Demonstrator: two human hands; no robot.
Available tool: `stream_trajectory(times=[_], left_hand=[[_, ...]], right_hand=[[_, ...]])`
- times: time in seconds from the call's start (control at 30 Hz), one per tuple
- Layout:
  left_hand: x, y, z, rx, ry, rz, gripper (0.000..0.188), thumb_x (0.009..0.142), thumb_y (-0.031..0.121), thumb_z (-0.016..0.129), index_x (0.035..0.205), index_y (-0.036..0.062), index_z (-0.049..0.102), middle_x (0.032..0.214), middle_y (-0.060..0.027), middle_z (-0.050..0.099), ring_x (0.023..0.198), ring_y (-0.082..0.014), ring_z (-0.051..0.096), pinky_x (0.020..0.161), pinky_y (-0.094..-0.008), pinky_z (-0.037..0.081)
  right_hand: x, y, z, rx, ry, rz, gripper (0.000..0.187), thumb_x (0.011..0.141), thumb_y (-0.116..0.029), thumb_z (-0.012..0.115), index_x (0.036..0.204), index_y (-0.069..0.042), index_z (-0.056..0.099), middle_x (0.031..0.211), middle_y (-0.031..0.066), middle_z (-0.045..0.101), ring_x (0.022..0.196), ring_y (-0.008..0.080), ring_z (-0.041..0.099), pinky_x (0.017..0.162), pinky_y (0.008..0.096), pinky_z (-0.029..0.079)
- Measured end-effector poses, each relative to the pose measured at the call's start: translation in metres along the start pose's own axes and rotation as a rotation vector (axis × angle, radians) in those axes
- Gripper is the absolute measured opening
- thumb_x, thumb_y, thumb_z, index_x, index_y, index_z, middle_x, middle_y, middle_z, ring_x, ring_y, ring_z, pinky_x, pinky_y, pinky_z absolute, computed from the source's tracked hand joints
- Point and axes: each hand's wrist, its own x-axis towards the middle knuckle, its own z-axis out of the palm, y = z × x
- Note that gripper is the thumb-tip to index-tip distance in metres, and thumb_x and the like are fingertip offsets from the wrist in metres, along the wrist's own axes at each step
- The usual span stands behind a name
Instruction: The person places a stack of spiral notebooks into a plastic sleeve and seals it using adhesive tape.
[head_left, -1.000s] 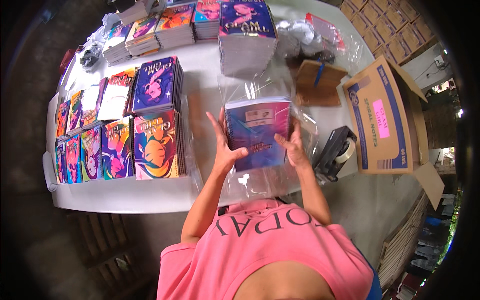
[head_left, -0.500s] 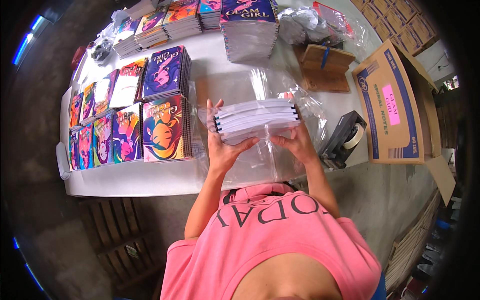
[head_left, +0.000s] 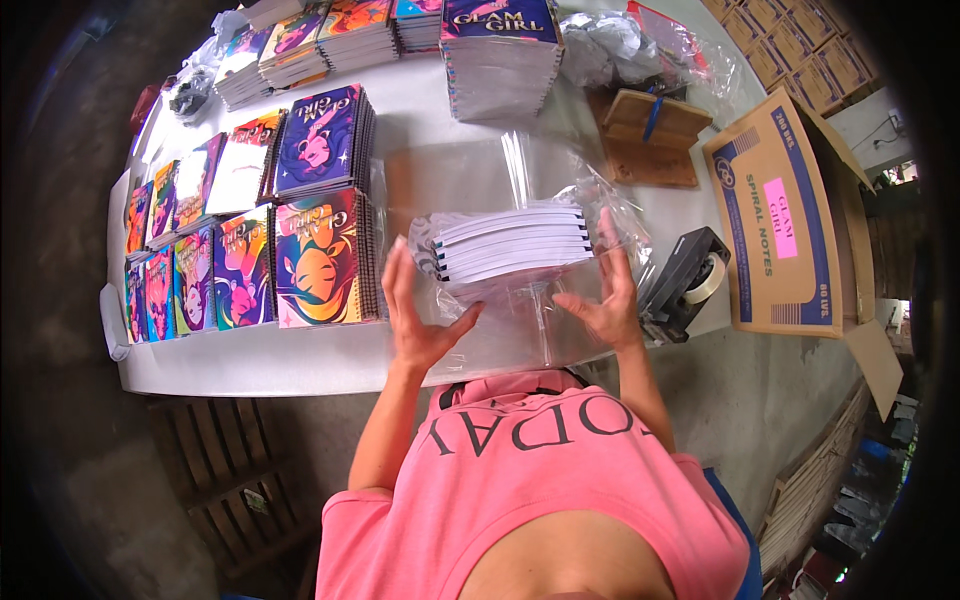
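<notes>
A stack of spiral notebooks [head_left: 515, 245] stands in front of me, its white page edges turned toward me and dark spiral binding at its left end. Clear plastic film [head_left: 515, 335] lies under and around it. My left hand [head_left: 418, 322] is spread beside the stack's left end, thumb pointing inward, holding nothing. At the other end, my right hand [head_left: 615, 300] has its fingers stretched upward and its thumb apart; whether its fingertips touch the film or the stack I cannot tell.
Rows of colourful notebooks [head_left: 318, 262] fill the table's left side, with a tall notebook stack [head_left: 500, 80] behind. To the right are a wooden stand [head_left: 655, 135], a black tape dispenser [head_left: 685, 280] and an open cardboard carton [head_left: 785, 220]. Crumpled plastic [head_left: 605, 50] lies at the back.
Both hands have let go of the notebook stack and opened, the left drawing away leftward. The stack now rests lower on the film.
</notes>
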Motion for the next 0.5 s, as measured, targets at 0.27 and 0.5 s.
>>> stream_trajectory(times=[0.27,0.5], left_hand=[[0.054,0.0,-0.033,0.311,-0.502,0.484,0.068,0.061,0.017,0.079,0.124,0.0163,0.054,0.127,-0.007,0.053,0.115,-0.0257,0.051,0.09,-0.0389,0.04],[0.054,-0.011,-0.043,0.3,-0.663,0.494,0.077,0.06,0.018,0.078,0.131,0.0221,0.049,0.135,0.0,0.047,0.116,-0.0199,0.049,0.093,-0.042,0.037]], right_hand=[[0.001,-0.009,0.002,0.094,0.16,-0.057,0.084,0.066,-0.013,0.083,0.137,-0.003,0.04,0.142,0.0162,0.039,0.134,0.0268,0.035,0.109,0.0384,0.029],[0.01,-0.026,-0.001,-0.303,0.038,-0.109,0.074,0.064,-0.012,0.081,0.131,-0.011,0.051,0.138,0.0079,0.047,0.131,0.0266,0.039,0.11,0.041,0.028]])
